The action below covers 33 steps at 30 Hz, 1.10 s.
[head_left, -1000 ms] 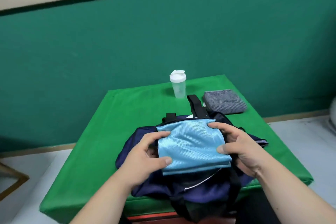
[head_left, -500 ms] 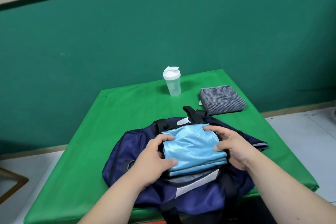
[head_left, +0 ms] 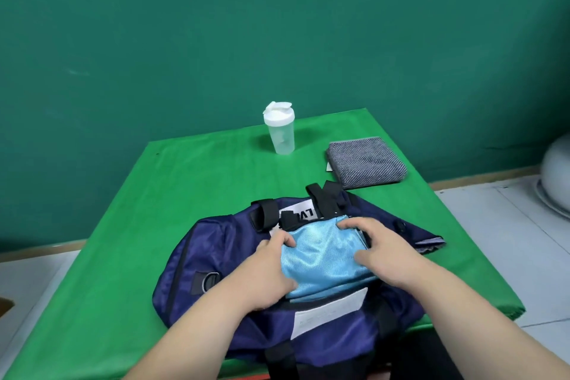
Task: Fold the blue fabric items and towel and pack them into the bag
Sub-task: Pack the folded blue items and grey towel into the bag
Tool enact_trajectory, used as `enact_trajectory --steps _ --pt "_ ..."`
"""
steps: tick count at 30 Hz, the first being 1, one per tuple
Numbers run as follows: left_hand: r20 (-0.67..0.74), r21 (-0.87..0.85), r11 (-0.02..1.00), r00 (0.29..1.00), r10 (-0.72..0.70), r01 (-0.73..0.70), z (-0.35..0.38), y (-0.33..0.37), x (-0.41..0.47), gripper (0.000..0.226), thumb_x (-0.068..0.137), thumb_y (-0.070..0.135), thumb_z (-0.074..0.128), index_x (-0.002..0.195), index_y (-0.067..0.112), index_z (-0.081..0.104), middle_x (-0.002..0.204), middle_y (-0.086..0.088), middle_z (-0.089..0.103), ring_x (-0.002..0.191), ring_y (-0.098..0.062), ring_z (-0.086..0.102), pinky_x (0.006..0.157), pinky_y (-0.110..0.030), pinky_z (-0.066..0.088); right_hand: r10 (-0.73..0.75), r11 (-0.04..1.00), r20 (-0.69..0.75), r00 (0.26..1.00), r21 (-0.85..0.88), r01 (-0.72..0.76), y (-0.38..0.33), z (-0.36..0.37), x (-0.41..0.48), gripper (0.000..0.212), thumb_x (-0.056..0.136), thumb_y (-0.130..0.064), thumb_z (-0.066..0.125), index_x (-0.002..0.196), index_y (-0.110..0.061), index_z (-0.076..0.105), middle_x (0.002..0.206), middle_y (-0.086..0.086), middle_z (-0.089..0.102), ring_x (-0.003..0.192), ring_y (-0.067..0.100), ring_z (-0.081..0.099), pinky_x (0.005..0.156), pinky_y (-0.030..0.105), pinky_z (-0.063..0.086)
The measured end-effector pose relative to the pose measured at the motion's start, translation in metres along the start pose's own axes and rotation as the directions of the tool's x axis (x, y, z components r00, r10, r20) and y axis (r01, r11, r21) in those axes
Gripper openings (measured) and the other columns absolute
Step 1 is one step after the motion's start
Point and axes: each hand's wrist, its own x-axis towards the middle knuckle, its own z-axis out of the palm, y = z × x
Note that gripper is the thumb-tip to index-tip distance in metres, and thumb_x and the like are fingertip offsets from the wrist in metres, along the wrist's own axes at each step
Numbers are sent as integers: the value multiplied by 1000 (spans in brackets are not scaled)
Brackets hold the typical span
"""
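Right at the near edge, a black strap point(head_left: 280, 361) drops off the front of the navy bag point(head_left: 197, 259), and just above it a white panel point(head_left: 330, 315) is stitched on the bag's near side. Two bare forearms come in from below, and both hands are on the folded light-blue fabric point(head_left: 324, 256)! The left hand point(head_left: 271, 268) grips the bundle's left edge, fingers curled over the far corner, thumb tucked along the near side. The right hand point(head_left: 382, 253) takes the right edge, fingers hooked over the far right corner, thumb laid on top of the shiny cloth. The fabric itself sits in the bag's open mouth, near edge just behind the bag's rim, far edge up against the black handles point(head_left: 324, 200). How deep it sits, I cannot tell from here. Off to the left on the bag's side, a metal ring point(head_left: 209, 279) hangs in a black tab. Among the handles there's a white label point(head_left: 300, 214) with dark letters, partly covered. The bag lies on a table point(head_left: 185, 182) draped in bright green. Further back on the right is the grey towel point(head_left: 367, 162), folded into a neat block, lying on the table just beyond the handles. Left of it and well apart, a clear shaker bottle point(head_left: 279, 129) stands upright, white lid on, flip cap raised. Behind everything, a dark green wall point(head_left: 277, 40).
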Motion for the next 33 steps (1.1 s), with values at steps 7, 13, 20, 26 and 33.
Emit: enact_trajectory --steps 7,13,20,26,33 --pt "11 -38 999 1000 21 -21 -12 2 0 27 88 21 59 105 37 45 59 4 48 44 -8 38 46 -24 32 -419 698 -278 864 -707 112 -52 65 -16 49 72 -42 60 115 -21 69 143 14 53 133 36 45 107 50 43" --pt "-204 -58 998 979 -18 6 -36 -11 8 34 85 1 51 88 34 58 88 11 69 76 -11 63 71 -32 53 -319 664 -97 943 -733 149 -22 95 2 65 91 -55 34 151 -32 34 161 7 30 150 33 21 116 49 6" --pt "-94 637 762 968 232 -121 -53 -6 34 31 85 29 58 116 33 58 111 7 54 108 -21 47 88 -36 45 -283 661 -84 955 -739 131 -19 94 4 66 93 -57 28 154 -33 32 161 8 30 150 33 23 115 49 6" --pt "-23 846 529 986 167 -69 -48 1 49 31 83 38 58 112 27 62 112 0 47 109 -23 44 77 -36 34 -317 652 -120 941 -748 124 -14 97 5 63 91 -56 39 149 -32 40 155 8 42 144 33 37 112 49 14" --pt "5 934 355 997 80 -33 -40 13 64 33 87 33 57 117 23 62 116 -4 49 108 -25 46 76 -36 40 -282 668 -99 954 -735 121 -14 97 6 63 89 -56 42 147 -32 43 152 7 46 142 32 41 110 50 16"
